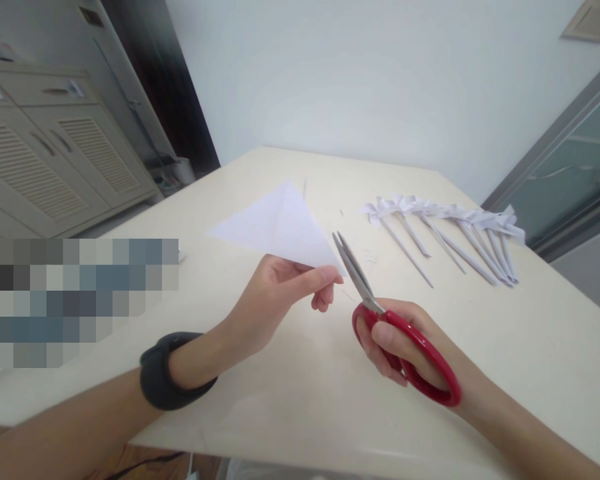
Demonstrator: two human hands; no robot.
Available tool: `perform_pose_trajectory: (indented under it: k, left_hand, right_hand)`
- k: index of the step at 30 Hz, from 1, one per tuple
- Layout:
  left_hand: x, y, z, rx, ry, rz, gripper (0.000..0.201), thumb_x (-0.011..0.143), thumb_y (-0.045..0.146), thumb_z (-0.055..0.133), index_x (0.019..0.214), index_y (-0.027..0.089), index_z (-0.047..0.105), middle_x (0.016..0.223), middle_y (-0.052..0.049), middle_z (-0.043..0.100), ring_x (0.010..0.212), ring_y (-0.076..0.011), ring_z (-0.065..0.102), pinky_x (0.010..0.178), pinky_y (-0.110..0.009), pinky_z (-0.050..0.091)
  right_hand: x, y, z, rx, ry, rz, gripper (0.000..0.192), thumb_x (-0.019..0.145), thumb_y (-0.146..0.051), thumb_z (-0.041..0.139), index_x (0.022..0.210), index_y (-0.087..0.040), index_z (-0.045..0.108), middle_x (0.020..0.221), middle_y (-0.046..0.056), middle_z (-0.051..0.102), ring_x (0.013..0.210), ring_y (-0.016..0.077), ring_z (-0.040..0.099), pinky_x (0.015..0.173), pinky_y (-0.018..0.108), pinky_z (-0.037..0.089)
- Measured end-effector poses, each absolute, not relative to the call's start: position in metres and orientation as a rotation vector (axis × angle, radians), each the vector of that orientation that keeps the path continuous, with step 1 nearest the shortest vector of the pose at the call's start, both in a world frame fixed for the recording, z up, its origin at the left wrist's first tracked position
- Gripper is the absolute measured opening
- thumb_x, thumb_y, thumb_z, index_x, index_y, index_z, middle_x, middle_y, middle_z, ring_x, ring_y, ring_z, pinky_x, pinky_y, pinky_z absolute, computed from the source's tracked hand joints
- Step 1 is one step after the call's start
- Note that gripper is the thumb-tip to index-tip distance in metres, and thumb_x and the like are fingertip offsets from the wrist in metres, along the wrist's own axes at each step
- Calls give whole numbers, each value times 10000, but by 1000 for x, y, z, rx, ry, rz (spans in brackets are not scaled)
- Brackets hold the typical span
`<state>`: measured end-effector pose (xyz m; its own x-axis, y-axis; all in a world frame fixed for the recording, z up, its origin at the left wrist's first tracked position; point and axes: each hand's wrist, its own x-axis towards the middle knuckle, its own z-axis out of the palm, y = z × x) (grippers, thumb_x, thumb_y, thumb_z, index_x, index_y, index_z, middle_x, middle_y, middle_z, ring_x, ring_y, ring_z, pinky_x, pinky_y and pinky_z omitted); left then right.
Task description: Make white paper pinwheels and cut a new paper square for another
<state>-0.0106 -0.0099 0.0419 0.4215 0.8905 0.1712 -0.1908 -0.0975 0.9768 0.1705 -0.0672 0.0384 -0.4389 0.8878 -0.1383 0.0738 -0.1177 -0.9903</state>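
My left hand [275, 297] pinches a white folded paper triangle [280, 227] by its near corner and holds it above the cream table [530, 347]. A dark band sits on my left wrist. My right hand [405, 347] grips red-handled scissors [380, 313] with fingers through the loops. The metal blades point up and away, slightly apart, their tips next to the paper's right corner by my left fingertips.
A row of several white folded paper pieces with long stems [445, 230] lies on the table at the back right, with small paper scraps nearby. A louvred cabinet [55, 167] stands at the left. A glass door [570, 173] is at the right.
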Motion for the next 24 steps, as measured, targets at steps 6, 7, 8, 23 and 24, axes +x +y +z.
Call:
perform_pose_trajectory:
  k: [6, 7, 8, 23, 24]
  left_hand:
    - [-13, -9, 43, 1283, 552, 1001, 247, 788, 233, 553, 553, 156, 561, 561, 8, 505, 530, -92, 436, 535, -242, 365]
    - [-14, -9, 43, 1252, 527, 992, 243, 788, 233, 552, 557, 157, 562, 565, 8, 502, 530, -88, 429, 533, -240, 359]
    - [-14, -9, 42, 1220, 498, 987, 225, 788, 234, 551, 577, 159, 572, 568, 10, 498, 529, -85, 422, 530, -237, 354]
    - [-10, -12, 44, 1142, 327, 868, 213, 791, 246, 509, 591, 175, 491, 632, 14, 397, 579, -96, 403, 578, -251, 381]
    - [-10, -12, 44, 1130, 309, 860, 213, 794, 242, 508, 593, 175, 489, 635, 12, 396, 583, -97, 407, 574, -250, 381]
  right_hand:
    - [180, -56, 24, -870, -1334, 1650, 507, 869, -570, 318, 722, -151, 564, 421, -54, 353, 332, 68, 294, 381, 227, 241]
    - [182, -53, 21, -841, -1313, 1675, 558, 873, -589, 271, 715, -147, 571, 419, -55, 339, 323, 65, 289, 377, 226, 235]
    - [183, -50, 19, -822, -1293, 1706, 596, 861, -622, 241, 712, -149, 572, 421, -58, 318, 320, 65, 284, 371, 222, 219]
    - [178, -58, 22, -964, -1447, 1629, 618, 821, -679, 208, 785, -172, 561, 650, 35, 490, 635, 166, 454, 640, 307, 382]
    - [179, -58, 22, -971, -1462, 1618, 602, 827, -670, 223, 789, -174, 563, 654, 35, 496, 638, 164, 452, 649, 305, 381]
